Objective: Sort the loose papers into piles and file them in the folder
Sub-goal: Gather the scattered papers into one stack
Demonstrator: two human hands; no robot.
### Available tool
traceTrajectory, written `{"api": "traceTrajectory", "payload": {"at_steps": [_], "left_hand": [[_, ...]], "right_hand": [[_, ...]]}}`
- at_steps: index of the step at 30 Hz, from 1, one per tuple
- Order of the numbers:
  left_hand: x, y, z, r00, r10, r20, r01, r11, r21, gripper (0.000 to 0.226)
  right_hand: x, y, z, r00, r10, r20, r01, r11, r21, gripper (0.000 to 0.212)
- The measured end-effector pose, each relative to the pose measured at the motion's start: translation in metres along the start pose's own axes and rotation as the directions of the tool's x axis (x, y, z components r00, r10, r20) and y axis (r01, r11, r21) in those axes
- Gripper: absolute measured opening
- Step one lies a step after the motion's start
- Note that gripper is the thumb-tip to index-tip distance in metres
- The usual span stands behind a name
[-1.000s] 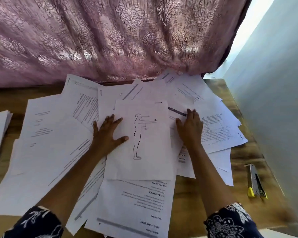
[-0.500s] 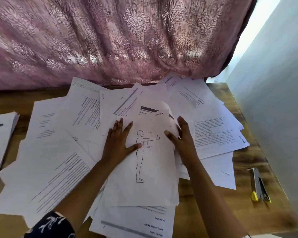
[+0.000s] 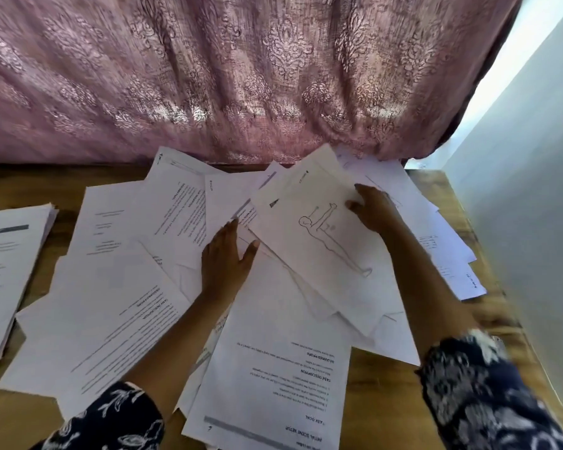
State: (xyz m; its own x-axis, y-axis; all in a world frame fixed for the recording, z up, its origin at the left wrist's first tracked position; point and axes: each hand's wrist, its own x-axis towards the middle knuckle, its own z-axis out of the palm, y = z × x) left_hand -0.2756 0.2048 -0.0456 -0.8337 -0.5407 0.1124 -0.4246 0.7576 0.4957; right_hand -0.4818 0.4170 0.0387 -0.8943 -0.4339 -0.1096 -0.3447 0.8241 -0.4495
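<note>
Right hand (image 3: 372, 211) pinching drawing sheet (image 3: 322, 241) at far edge; left hand (image 3: 225, 264) flat, fingers spread, pinning papers (image 3: 117, 287) beneath. Risk: lower sheets dragging along, sliding off.

A room in a home, used as a makeshift desk: a brown wood-grain table (image 3: 384, 378) stands against a mauve damask-patterned fabric curtain (image 3: 241, 76) (daylight glows through it), beside a plain pale painted wall (image 3: 527, 206); loose white printed sheets of paper (image 3: 111, 306) cover the tabletop.
</note>
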Motion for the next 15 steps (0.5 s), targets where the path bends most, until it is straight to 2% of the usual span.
{"api": "traceTrajectory", "payload": {"at_steps": [3, 5, 9, 12, 15], "left_hand": [[-0.001, -0.007, 0.003, 0.997, 0.061, 0.046, -0.068, 0.986, 0.152, 0.081], [-0.002, -0.006, 0.004, 0.995, 0.069, 0.067, -0.082, 0.971, 0.225, 0.086], [0.002, -0.005, 0.005, 0.996, 0.043, 0.077, -0.062, 0.964, 0.257, 0.089], [0.002, -0.005, 0.007, 0.997, 0.051, 0.065, -0.068, 0.957, 0.282, 0.09], [0.0, -0.004, 0.005, 0.997, 0.047, 0.058, -0.06, 0.965, 0.256, 0.094]], "right_hand": [[0.044, -0.014, 0.008, 0.985, -0.107, 0.133, 0.121, 0.987, -0.106, 0.059], [0.056, -0.023, 0.018, 0.975, -0.105, 0.197, 0.125, 0.988, -0.094, 0.065], [0.062, -0.028, 0.039, 0.994, -0.001, 0.111, 0.011, 0.996, -0.09, 0.073], [0.062, -0.022, 0.037, 0.988, 0.118, 0.099, -0.118, 0.993, -0.007, 0.079], [0.062, -0.008, 0.025, 0.986, 0.089, 0.141, -0.084, 0.996, -0.036, 0.079]]}}
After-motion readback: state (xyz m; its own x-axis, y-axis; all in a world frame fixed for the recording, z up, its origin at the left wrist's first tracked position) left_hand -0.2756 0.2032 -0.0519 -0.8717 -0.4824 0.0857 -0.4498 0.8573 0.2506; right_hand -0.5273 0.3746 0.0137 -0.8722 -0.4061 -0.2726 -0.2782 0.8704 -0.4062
